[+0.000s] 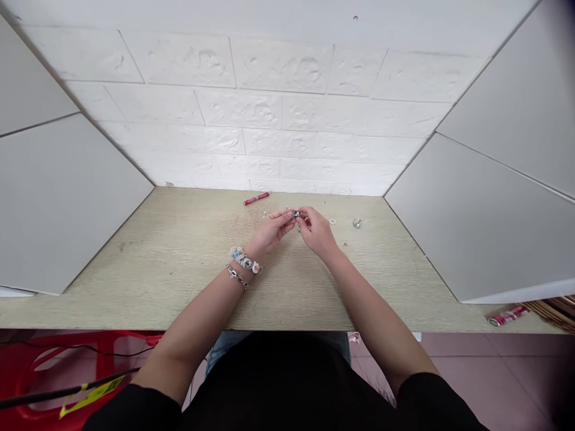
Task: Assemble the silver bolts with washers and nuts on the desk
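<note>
A small shiny metal piece (297,214) is pinched between my two hands above the back middle of the table. My left hand (272,231) closes its thumb and fingers on it from the left. From the other side my right hand (317,232) grips it with the fingertips, which partly hide it. What kind of part it is cannot be made out at this size. Right of my right hand lie a pale flat ring (332,222) and another silvery metal part (357,223). Something small shows under my right fingers, mostly covered.
A red tube (256,199) lies near the wall, with tiny white bits (265,214) in front of it. Grey panels (72,197) enclose the table (179,263) on both sides. Another red tube (508,315) lies at the right front edge. A red plastic stool (105,359) stands below left.
</note>
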The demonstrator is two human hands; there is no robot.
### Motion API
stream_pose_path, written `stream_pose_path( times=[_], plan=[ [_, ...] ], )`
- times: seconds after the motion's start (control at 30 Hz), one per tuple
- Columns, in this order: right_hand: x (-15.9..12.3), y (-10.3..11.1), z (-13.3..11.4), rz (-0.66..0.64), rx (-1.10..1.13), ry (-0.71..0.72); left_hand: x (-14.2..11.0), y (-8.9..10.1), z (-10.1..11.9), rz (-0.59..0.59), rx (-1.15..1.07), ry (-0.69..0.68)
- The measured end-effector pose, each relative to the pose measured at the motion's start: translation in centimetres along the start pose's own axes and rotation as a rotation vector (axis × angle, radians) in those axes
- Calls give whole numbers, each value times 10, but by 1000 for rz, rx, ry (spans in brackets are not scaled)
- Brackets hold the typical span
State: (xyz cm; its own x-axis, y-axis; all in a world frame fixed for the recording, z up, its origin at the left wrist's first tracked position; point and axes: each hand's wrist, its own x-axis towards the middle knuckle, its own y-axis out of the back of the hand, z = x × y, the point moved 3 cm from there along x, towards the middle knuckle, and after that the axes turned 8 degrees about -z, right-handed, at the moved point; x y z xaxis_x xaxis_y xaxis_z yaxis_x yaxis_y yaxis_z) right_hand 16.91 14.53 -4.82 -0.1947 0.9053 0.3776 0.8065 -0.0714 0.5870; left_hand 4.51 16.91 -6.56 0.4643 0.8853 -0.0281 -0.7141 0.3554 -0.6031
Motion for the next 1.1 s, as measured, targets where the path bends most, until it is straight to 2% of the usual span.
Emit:
stream_pose_path(
  times=[0.1, 0.33, 0.57, 0.63, 0.87, 0.97, 1.1],
  plan=[
    [0, 1, 1, 5, -49, -16, 0, 0, 0, 9, 14, 1],
    [-4, 2, 2, -33, -86, -182, 3, 8, 2, 60, 19, -4],
    [1, -2, 2, 17, -56, 20, 3, 6, -2, -3, 32, -15],
    [1, -1, 3, 24, -53, 9, 2, 4, -3, 3, 28, -18],
    [-3, 9, 3, 76, -58, -200, -1, -2, -3, 33, 9, 20],
    [-3, 8, 1, 92, -29, -180, 1, 1, -2, 27, -4, 1],
    [-1, 1, 0, 38, -45, -64, 2, 4, -2, -1, 5, -20]
  ],
)
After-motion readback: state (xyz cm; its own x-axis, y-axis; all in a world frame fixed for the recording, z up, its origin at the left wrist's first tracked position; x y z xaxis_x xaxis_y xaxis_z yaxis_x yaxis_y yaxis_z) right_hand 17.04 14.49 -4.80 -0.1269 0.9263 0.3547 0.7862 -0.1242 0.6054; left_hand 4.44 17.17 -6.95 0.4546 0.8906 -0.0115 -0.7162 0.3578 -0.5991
